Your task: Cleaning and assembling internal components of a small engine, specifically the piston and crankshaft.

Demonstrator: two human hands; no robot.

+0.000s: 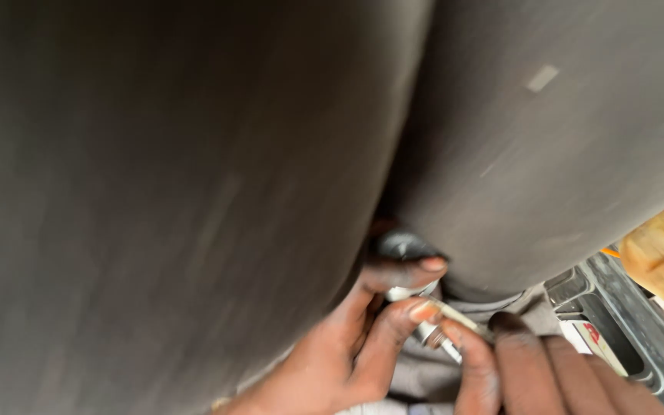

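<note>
Low in the gap between two dark rubber tyres (194, 177), the left hand (340, 353) pinches a small metal valve stem (433, 323) while the right hand (532, 369) grips its outer end, fitting apparently unfinished.

Two big panels (178, 177) fill the view, meeting in a seam toward 12 o'clock. At 6 o'clock, below the seam, the left hand (340, 353) and right hand (532, 369) meet on a bolt (432, 327). A tray (624, 315) lies at 4 o'clock.
</note>
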